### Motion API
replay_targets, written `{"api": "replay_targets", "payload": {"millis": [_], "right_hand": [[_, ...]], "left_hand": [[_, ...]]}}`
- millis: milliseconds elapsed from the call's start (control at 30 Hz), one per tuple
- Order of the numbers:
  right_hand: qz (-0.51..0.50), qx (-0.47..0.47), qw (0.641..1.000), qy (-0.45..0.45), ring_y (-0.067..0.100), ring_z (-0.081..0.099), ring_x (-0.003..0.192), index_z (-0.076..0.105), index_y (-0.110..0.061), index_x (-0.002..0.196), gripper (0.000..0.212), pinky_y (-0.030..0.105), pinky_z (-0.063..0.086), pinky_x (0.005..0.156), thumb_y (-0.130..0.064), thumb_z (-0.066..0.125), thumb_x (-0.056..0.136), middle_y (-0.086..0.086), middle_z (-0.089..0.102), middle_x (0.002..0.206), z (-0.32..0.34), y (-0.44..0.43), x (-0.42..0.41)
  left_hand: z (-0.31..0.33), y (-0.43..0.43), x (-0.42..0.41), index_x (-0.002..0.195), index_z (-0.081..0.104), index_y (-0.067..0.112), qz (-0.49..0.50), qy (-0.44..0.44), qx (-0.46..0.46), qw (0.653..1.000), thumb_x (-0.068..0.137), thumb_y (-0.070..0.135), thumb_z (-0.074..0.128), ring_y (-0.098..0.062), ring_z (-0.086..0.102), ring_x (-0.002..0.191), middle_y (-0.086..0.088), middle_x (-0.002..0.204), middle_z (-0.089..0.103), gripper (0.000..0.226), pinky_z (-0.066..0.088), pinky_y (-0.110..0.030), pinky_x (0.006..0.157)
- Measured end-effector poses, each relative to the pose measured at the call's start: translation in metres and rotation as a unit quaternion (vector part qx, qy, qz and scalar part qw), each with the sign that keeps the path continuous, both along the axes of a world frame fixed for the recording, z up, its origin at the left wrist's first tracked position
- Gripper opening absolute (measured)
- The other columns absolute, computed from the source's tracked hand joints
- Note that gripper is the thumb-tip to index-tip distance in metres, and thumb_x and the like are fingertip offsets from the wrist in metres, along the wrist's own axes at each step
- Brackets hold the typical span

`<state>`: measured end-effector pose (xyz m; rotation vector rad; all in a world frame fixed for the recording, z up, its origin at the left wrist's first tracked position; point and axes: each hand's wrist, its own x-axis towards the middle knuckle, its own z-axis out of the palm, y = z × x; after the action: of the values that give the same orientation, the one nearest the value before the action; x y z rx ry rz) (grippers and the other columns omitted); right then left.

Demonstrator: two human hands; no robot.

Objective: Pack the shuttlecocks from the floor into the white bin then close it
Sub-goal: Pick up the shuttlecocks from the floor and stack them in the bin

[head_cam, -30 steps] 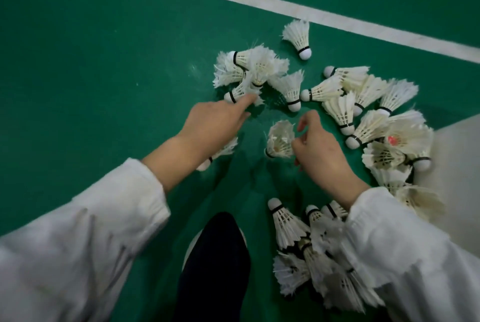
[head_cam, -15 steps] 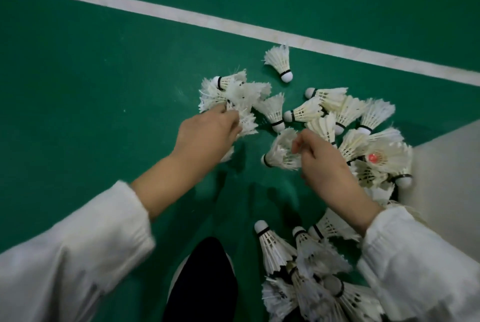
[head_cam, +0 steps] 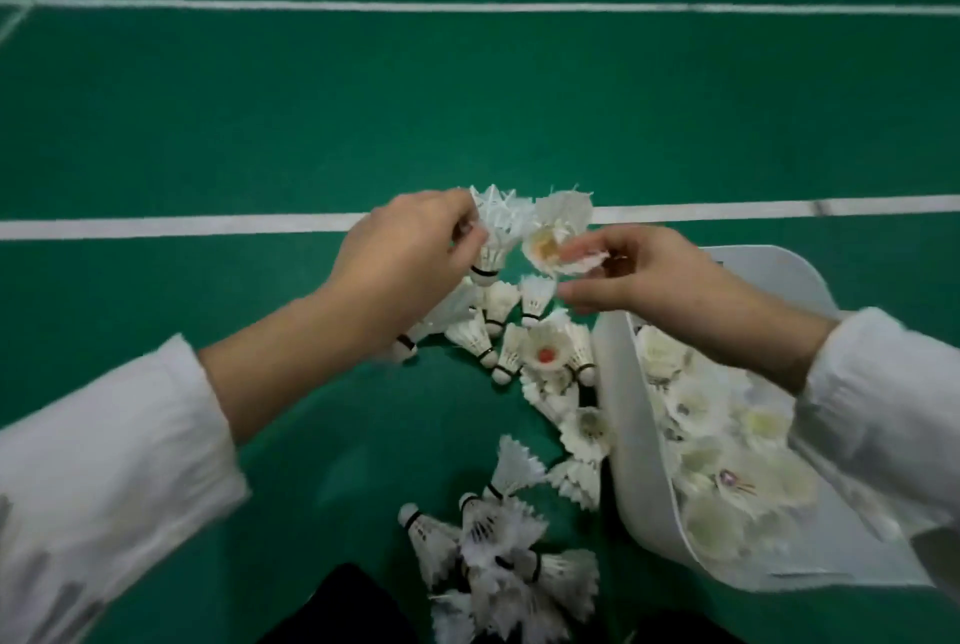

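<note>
— Shuttlecocks, where are they lying?

— Most are sitting in a loose heap point(head_cam: 524, 337) on the green floor point(head_cam: 260, 134), just left of the white bin point(head_cam: 641, 456). A second bunch point(head_cam: 498, 560) is lying nearer the person, beside a dark shoe point(head_cam: 343, 607). More are resting inside the bin, which is standing open.

— And the hands?

— Both are raised above the heap, each in a white sleeve. The left hand point(head_cam: 400, 264) is pinching one shuttlecock point(head_cam: 496, 233) with closed fingers, cork end pointing down. The right hand point(head_cam: 639, 274) is gripping another shuttlecock point(head_cam: 558, 238), feathers facing the camera, fingers closed on its skirt.

— Are the two touching?

— Their feathers are sitting just beside each other; contact is hard to judge through the blur.

— Anything behind?

— White court lines point(head_cam: 208, 225) are crossing the floor beyond the hands.
</note>
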<state>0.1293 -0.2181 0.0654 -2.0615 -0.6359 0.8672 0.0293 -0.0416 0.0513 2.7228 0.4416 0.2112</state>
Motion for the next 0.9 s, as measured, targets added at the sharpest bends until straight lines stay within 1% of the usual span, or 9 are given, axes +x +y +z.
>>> {"api": "replay_targets", "payload": {"millis": [100, 200, 300, 367, 467, 567, 700, 800, 900], "right_hand": [[-0.097, 0.008, 0.991, -0.088, 0.020, 0.065, 0.067, 0.066, -0.004, 0.090, 0.016, 0.029, 0.058, 0.055, -0.019, 0.067, 0.083, 0.015, 0.067, 0.082, 0.025, -0.057, 0.029], [-0.164, -0.016, 0.977, -0.138, 0.019, 0.059, 0.060, 0.068, -0.009, 0.088, 0.021, 0.029, 0.050, 0.042, -0.029, 0.063, 0.086, 0.009, 0.064, 0.073, 0.020, -0.121, 0.055], [-0.201, -0.061, 0.964, -0.161, 0.022, 0.057, 0.064, 0.069, -0.012, 0.097, 0.027, 0.029, 0.045, 0.050, -0.035, 0.058, 0.089, 0.002, 0.064, 0.079, -0.013, -0.169, 0.069], [-0.211, -0.087, 0.957, -0.177, 0.027, 0.056, 0.070, 0.069, -0.012, 0.105, 0.030, 0.029, 0.045, 0.063, -0.035, 0.056, 0.090, -0.001, 0.064, 0.090, -0.045, -0.188, 0.077], [-0.209, -0.116, 0.949, -0.204, 0.023, 0.057, 0.083, 0.068, -0.009, 0.109, 0.031, 0.026, 0.039, 0.077, -0.032, 0.054, 0.092, 0.007, 0.067, 0.103, -0.085, -0.198, 0.089], [-0.177, -0.166, 0.938, -0.249, 0.028, 0.060, 0.099, 0.071, -0.011, 0.104, 0.027, 0.028, 0.038, 0.078, -0.027, 0.052, 0.093, 0.010, 0.067, 0.108, -0.119, -0.197, 0.110], [-0.084, -0.264, 0.910, -0.309, 0.033, 0.060, 0.092, 0.069, -0.004, 0.099, 0.025, 0.031, 0.042, 0.076, -0.016, 0.048, 0.094, 0.015, 0.064, 0.101, -0.162, -0.187, 0.133], [-0.044, -0.334, 0.904, -0.265, 0.034, 0.059, 0.100, 0.061, 0.006, 0.102, 0.023, 0.036, 0.044, 0.084, 0.000, 0.041, 0.092, 0.023, 0.061, 0.110, -0.180, -0.180, 0.134], [-0.032, -0.348, 0.906, -0.241, 0.036, 0.056, 0.105, 0.057, 0.006, 0.111, 0.029, 0.036, 0.043, 0.089, 0.006, 0.038, 0.089, 0.024, 0.054, 0.117, -0.185, -0.178, 0.132]], "left_hand": [[0.023, -0.036, 0.029, 0.096, 0.058, 0.021, -0.043, 0.008, -0.027, 0.999, 0.094, 0.036, 0.044, -0.017, 0.057, 0.087, 0.004, 0.098, 0.063, 0.021, 0.050, -0.038, 0.075], [0.026, -0.081, 0.054, 0.097, 0.059, 0.026, -0.106, 0.026, 0.038, 0.993, 0.095, 0.039, 0.041, -0.015, 0.057, 0.087, 0.009, 0.100, 0.063, 0.022, 0.045, -0.030, 0.063], [0.015, -0.120, 0.079, 0.099, 0.061, 0.029, -0.133, 0.030, 0.104, 0.985, 0.096, 0.040, 0.037, -0.014, 0.058, 0.086, 0.011, 0.100, 0.063, 0.027, 0.029, -0.025, 0.050], [0.000, -0.141, 0.092, 0.100, 0.064, 0.028, -0.113, 0.032, 0.087, 0.989, 0.096, 0.040, 0.039, -0.015, 0.058, 0.086, 0.010, 0.100, 0.065, 0.028, 0.031, -0.026, 0.053], [-0.031, -0.167, 0.102, 0.100, 0.068, 0.026, -0.061, 0.018, 0.024, 0.998, 0.096, 0.037, 0.043, -0.016, 0.060, 0.085, 0.008, 0.099, 0.069, 0.028, 0.036, -0.025, 0.059], [-0.057, -0.185, 0.108, 0.100, 0.069, 0.024, -0.025, 0.004, -0.013, 1.000, 0.095, 0.038, 0.045, -0.015, 0.062, 0.082, 0.007, 0.097, 0.070, 0.028, 0.039, -0.023, 0.058], [-0.078, -0.195, 0.116, 0.103, 0.068, 0.027, -0.002, 0.018, -0.048, 0.999, 0.095, 0.038, 0.045, -0.015, 0.062, 0.083, 0.009, 0.100, 0.069, 0.027, 0.044, -0.025, 0.062], [-0.087, -0.200, 0.119, 0.105, 0.068, 0.026, -0.006, 0.029, -0.061, 0.998, 0.095, 0.037, 0.045, -0.016, 0.062, 0.086, 0.008, 0.103, 0.069, 0.027, 0.049, -0.029, 0.068], [-0.096, -0.206, 0.119, 0.106, 0.067, 0.027, -0.009, 0.044, -0.076, 0.996, 0.095, 0.037, 0.046, -0.017, 0.062, 0.088, 0.008, 0.104, 0.069, 0.026, 0.052, -0.033, 0.073]]}}
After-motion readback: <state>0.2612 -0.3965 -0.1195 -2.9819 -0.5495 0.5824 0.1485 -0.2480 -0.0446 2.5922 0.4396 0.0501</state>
